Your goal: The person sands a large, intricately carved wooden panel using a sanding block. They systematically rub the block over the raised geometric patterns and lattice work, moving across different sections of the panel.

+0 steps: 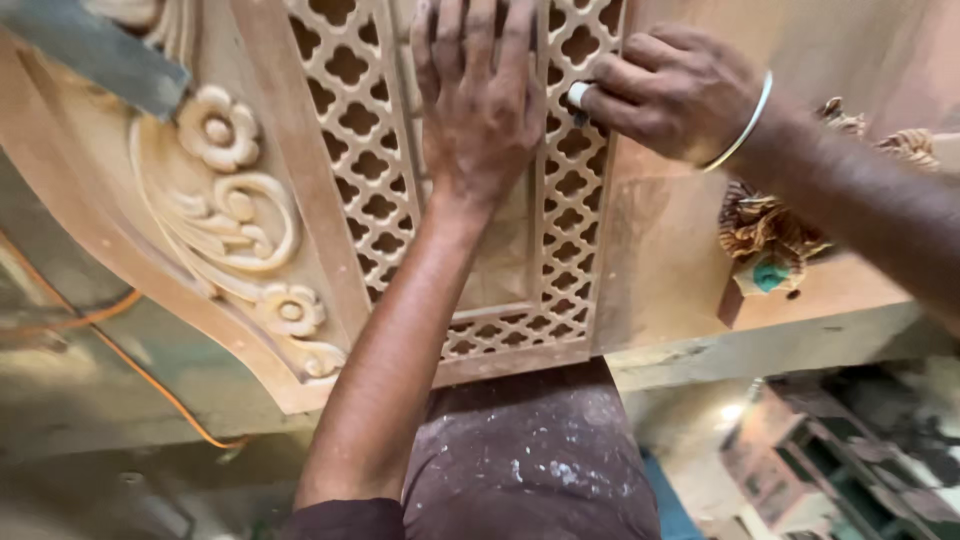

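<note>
From the head camera I looked down on a carved wooden panel [300, 200], and I place everything by its pierced lattice strip [365, 150]. My left hand [478, 110] lay flat across the lattice and the plain centre between its two strips, fingers straight and slightly apart, palm pressing down; I judged this steadied the panel. Just right of the lattice, my right hand [670, 95], a bangle [745, 125] on its wrist, had its fingers curled tight round a small white-tipped tool [578, 95], its tip touching the lattice's right edge. Left of the lattice ran carved flowers and scrolls [235, 200]. Further right lay a heap of wood shavings [765, 235].
</note>
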